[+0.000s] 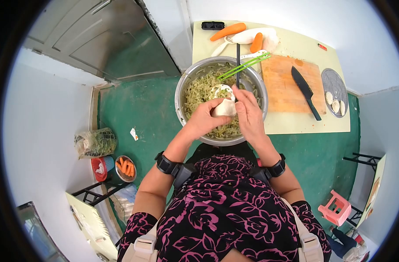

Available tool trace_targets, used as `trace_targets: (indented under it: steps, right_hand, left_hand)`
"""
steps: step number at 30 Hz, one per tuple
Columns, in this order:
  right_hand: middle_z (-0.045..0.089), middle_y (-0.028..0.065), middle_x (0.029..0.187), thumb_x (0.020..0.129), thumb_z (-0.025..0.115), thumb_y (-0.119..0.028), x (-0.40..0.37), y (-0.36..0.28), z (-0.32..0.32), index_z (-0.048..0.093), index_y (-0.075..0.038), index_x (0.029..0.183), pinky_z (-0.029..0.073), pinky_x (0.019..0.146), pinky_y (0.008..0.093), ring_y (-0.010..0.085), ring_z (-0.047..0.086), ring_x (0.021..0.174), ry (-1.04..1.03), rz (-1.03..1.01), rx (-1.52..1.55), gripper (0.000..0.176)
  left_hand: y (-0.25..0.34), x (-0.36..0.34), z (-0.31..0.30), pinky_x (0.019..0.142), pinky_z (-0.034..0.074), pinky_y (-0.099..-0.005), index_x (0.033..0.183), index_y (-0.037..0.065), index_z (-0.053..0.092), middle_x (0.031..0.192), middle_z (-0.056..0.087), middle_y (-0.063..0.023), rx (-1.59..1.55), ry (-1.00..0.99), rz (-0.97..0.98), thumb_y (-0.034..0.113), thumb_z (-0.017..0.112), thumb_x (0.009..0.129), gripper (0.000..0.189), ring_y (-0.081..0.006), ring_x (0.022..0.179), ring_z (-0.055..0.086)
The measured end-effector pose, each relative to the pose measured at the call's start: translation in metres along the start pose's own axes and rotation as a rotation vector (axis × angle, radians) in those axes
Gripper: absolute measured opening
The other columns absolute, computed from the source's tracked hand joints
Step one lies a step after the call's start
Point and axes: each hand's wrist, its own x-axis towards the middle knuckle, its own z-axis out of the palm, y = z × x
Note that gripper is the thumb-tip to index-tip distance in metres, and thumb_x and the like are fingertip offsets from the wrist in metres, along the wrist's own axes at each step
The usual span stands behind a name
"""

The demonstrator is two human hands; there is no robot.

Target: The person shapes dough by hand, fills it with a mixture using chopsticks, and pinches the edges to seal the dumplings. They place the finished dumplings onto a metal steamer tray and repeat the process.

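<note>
Head camera: the left hand (206, 117) has its fingers curled round a lump of white dough (225, 109), held over a big metal bowl (178, 105). The right hand (250, 115) is up by the dough's right side, fingers nearly straight; I cannot tell if they pinch it. The big bowl holds shredded green filling (199, 93), with green chopsticks (245, 66) and a black stick (238, 61) reaching into it. It covers the left corner of a pale yellow counter (295, 124); what holds it up is hidden. On the counter, a black knife (301, 84) lies on a wooden cutting board (278, 78). Right of the board, a round gray tray (333, 81) has small dough pieces (329, 98) near its bottom edge. Orange carrots (228, 31) and a fat white radish (246, 36) lie at the back. All around is a green floor (151, 109). Over to the left are a small bowl (128, 179) of more carrots and a red bucket (102, 177); a pink stool (342, 213) is on the right. Farther off are pale walls (42, 144) and a gray door (108, 39).
</note>
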Motion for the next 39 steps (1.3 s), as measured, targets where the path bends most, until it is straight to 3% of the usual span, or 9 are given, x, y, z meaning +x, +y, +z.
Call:
trace_targets:
  steps: [2,5,8,11,15,18,21,30,39]
  right_hand:
    - [0.054,0.0127,0.088,0.078,0.056,-0.014,0.002,-0.001,0.003,0.06,0.001,0.09,0.043,0.068,0.0299,0.0234,0.052,0.08,0.09,0.015,0.025,0.02]
    - [0.053,0.0124,0.087,0.077,0.057,-0.015,0.007,-0.002,-0.007,0.058,0.001,0.093,0.042,0.068,0.0292,0.0233,0.052,0.081,-0.17,-0.045,-0.023,0.022]
    - [0.053,0.0124,0.087,0.076,0.059,-0.017,0.01,0.002,-0.011,0.057,0.0,0.096,0.041,0.071,0.0274,0.0214,0.051,0.083,-0.333,0.136,-0.001,0.027]
    - [0.054,0.0098,0.084,0.08,0.055,-0.021,0.006,0.012,-0.007,0.056,0.001,0.097,0.041,0.071,0.0255,0.0162,0.051,0.079,-0.279,0.234,0.11,0.028]
    - [0.055,0.0035,0.074,0.086,0.046,-0.034,0.005,0.005,0.004,0.056,0.003,0.093,0.04,0.064,0.0258,0.0101,0.05,0.069,0.064,0.427,0.496,0.039]
    - [0.056,0.0067,0.075,0.084,0.05,-0.032,0.007,0.017,-0.008,0.057,0.002,0.088,0.041,0.062,0.0271,0.0143,0.052,0.068,-0.125,0.424,0.302,0.034]
    - [0.056,0.0112,0.072,0.081,0.053,-0.028,0.007,0.009,-0.009,0.057,0.001,0.08,0.041,0.057,0.0303,0.021,0.053,0.062,-0.262,0.181,-0.111,0.029]
    - [0.053,0.0198,0.062,0.085,0.045,-0.033,0.01,0.016,-0.01,0.055,0.001,0.071,0.04,0.055,0.0401,0.0363,0.052,0.06,-0.263,0.299,-0.107,0.038]
    - [0.052,0.0209,0.062,0.086,0.041,-0.033,0.008,0.013,-0.007,0.051,0.002,0.067,0.04,0.055,0.0409,0.0368,0.052,0.061,-0.38,0.167,-0.213,0.04]
  left_hand:
    - [0.0,0.0,0.002,0.074,0.042,-0.0222,0.113,-0.001,0.048,0.096,0.055,-0.0021,-0.053,0.019,0.021,0.003,0.065,0.069,0.048,-0.0082,0.084,0.051]
    - [-0.001,0.0,0.003,0.073,0.042,-0.022,0.113,-0.001,0.047,0.096,0.055,-0.0022,0.003,0.011,0.05,0.004,0.065,0.069,0.048,-0.0075,0.084,0.05]
    - [0.001,0.001,0.002,0.074,0.042,-0.0218,0.11,-0.001,0.048,0.094,0.055,-0.0016,0.078,-0.042,-0.003,0.004,0.066,0.068,0.045,-0.0069,0.083,0.051]
    - [-0.001,0.0,0.002,0.074,0.042,-0.0217,0.105,0.0,0.051,0.091,0.056,-0.0007,0.036,-0.055,-0.084,0.004,0.064,0.069,0.039,-0.0069,0.082,0.051]
    - [-0.009,0.001,-0.001,0.073,0.044,-0.0221,0.106,0.002,0.05,0.092,0.057,-0.0018,-0.175,-0.021,-0.107,0.004,0.062,0.072,0.036,-0.0091,0.084,0.054]
    - [-0.008,0.0,0.0,0.072,0.043,-0.0226,0.106,0.0,0.049,0.095,0.055,-0.0036,-0.414,0.024,-0.147,0.006,0.064,0.071,0.038,-0.0097,0.083,0.054]
    - [-0.007,0.001,-0.001,0.071,0.044,-0.0214,0.107,0.001,0.048,0.096,0.055,-0.0029,-0.457,0.016,-0.164,0.007,0.064,0.073,0.038,-0.0098,0.083,0.054]
    - [-0.004,-0.001,0.0,0.064,0.047,-0.0216,0.107,0.004,0.048,0.094,0.056,-0.0017,-0.435,-0.001,-0.248,0.011,0.063,0.074,0.037,-0.0095,0.081,0.056]
    - [-0.013,0.0,-0.003,0.072,0.049,-0.0283,0.111,0.003,0.046,0.1,0.056,-0.0065,-0.384,0.025,-0.214,0.015,0.059,0.078,0.038,-0.015,0.086,0.058]
